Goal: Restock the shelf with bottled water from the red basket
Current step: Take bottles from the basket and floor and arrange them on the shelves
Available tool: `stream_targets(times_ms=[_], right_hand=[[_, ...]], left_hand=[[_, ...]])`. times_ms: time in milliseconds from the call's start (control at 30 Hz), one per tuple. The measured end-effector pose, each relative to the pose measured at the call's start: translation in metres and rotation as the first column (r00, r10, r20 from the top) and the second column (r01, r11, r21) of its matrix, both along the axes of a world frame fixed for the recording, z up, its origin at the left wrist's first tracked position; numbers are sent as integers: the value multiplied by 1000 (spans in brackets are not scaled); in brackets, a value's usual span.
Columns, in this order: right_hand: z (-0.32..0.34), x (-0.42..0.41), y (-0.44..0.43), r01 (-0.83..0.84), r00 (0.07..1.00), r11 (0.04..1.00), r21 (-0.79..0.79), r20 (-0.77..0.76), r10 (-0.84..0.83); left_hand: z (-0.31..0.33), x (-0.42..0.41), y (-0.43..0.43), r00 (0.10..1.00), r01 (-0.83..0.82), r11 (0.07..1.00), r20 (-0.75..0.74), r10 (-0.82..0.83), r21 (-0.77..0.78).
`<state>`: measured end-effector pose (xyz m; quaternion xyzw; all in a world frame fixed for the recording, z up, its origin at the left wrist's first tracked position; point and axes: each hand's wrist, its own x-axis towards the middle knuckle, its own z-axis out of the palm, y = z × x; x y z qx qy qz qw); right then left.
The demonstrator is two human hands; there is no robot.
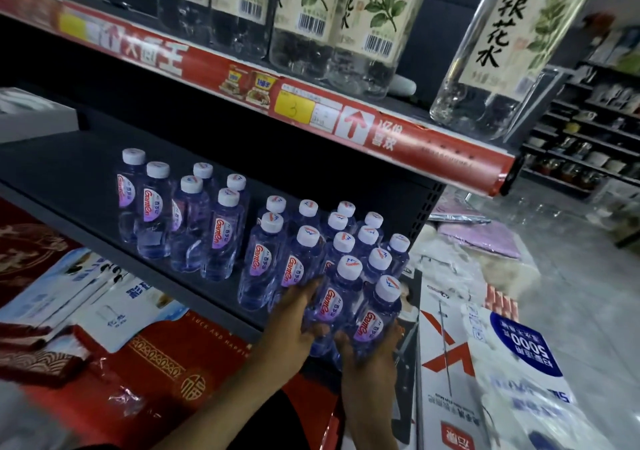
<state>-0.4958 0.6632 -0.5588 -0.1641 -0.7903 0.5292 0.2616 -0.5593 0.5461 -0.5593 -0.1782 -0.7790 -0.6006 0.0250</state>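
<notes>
Two front water bottles (375, 311) at right front corner of dark shelf (69, 169), jammed against the full rows. Left hand (294, 321) grip curled round one, right hand (370, 349) round other. Looser bottle cluster (180, 214) further left. Tall herbal bottles (301, 6) on the shelf above, white box (446, 345) below, grey floor (571, 241) to the right.

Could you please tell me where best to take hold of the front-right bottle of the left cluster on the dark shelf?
Grip the bottle round its labelled middle, coming from the shelf's front edge. It stands upright in the cluster's front row, so that side is open, while neighbours crowd it behind and to its left.
</notes>
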Motion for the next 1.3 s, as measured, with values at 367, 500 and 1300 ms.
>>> stream_targets(times_ms=[367, 500, 1300], right_hand=[[-5, -3, 5, 18, 1000, 988, 151, -3, -17], [-8, -8, 7, 38, 999, 986, 163, 9, -40], [7, 51, -223, -504, 803, 657, 561, 24, 595]], left_hand=[[-6, -1, 3, 994, -32, 994, -104, 21, -108], [-2, 1, 6, 992, -92, 986, -100, 79, -139], [-10, 162, -276, 674, -710, 165, -593, 440, -685]])
